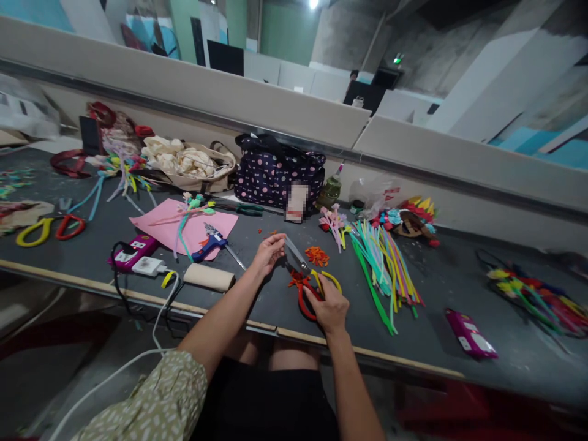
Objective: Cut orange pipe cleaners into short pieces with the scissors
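Observation:
My right hand (329,306) grips the red and yellow handles of a pair of scissors (301,269), whose open blades point up and left. My left hand (269,251) is pinched closed at the blade tips, holding a small piece I cannot make out. A little pile of orange cut pieces (316,255) lies just right of the blades. A spread of coloured pipe cleaners (383,263) lies to the right of my right hand on the dark table (432,294).
A blue glue gun (210,245) rests on pink paper (168,223), beside a power strip (135,254) and a cardboard roll (209,277). At the back stand a polka-dot bag (275,171) and a cream tote (190,162). A pink phone (469,334) lies right, spare scissors (50,228) left.

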